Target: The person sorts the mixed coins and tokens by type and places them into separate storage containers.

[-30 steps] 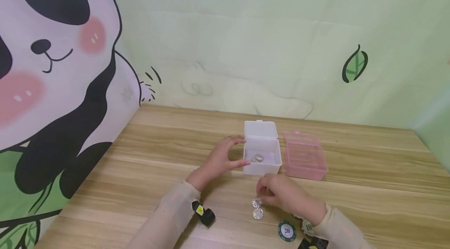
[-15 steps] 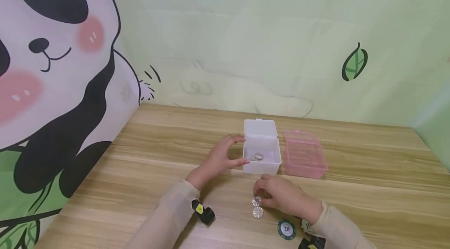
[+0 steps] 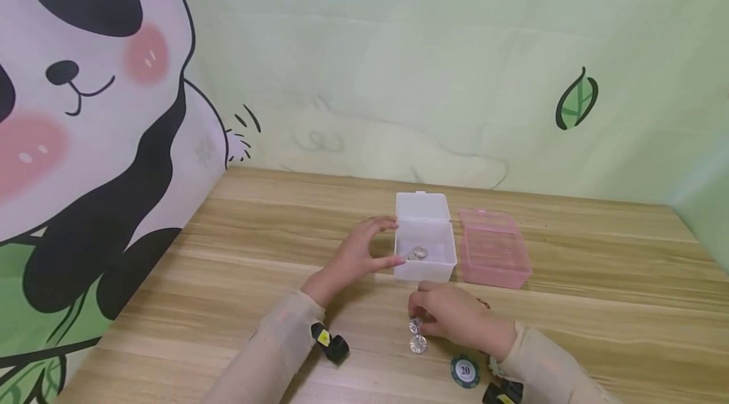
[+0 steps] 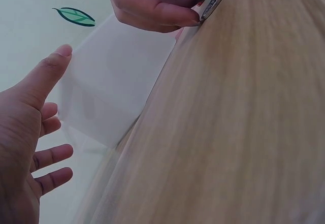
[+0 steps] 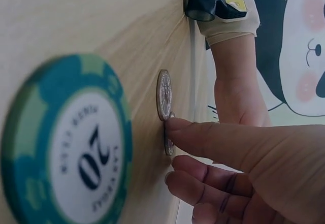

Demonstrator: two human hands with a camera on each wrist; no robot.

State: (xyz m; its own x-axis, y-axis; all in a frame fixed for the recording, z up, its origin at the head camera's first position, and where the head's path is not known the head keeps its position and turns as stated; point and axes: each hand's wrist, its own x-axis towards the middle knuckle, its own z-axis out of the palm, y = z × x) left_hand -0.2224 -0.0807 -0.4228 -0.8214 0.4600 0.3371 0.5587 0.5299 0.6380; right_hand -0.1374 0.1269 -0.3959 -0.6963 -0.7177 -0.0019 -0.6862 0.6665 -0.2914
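Note:
My left hand (image 3: 355, 258) is at the left side of an open white plastic box (image 3: 425, 271), thumb at its front left edge, fingers spread and relaxed. Silver coins (image 3: 419, 252) lie inside that box. In front of it, my right hand (image 3: 455, 312) pinches the farther of two silver coins (image 3: 415, 325) between thumb and curled fingers, close on the table. The nearer silver coin (image 3: 418, 344) lies flat beside it; in the right wrist view this nearer coin (image 5: 164, 95) shows ahead of the thumb tip.
An open pink translucent box (image 3: 495, 274) stands right of the white one. A green poker chip (image 3: 466, 371) marked 20 lies near the right forearm, which partly hides a pale chip (image 3: 494, 366). A bit of red shows behind the right hand. A panda-print backdrop rises behind the table.
My right hand has shifted slightly left, its thumb and fingers now on the farther coin. The left hand stays at the white box.

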